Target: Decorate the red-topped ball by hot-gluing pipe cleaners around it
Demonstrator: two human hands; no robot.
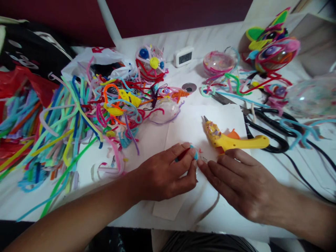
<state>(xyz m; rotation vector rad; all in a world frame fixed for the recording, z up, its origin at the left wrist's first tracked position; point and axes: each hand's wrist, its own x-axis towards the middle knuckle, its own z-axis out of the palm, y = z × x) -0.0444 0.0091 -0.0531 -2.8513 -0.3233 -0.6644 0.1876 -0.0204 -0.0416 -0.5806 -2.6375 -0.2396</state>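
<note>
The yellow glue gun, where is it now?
In the head view, the yellow glue gun lies right of centre, just beyond the right hand, with the black-handled scissors on its right.

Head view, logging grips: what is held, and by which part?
The left hand pinches a small, partly blue piece, exact spot hidden; cannot tell for the right hand.
</note>
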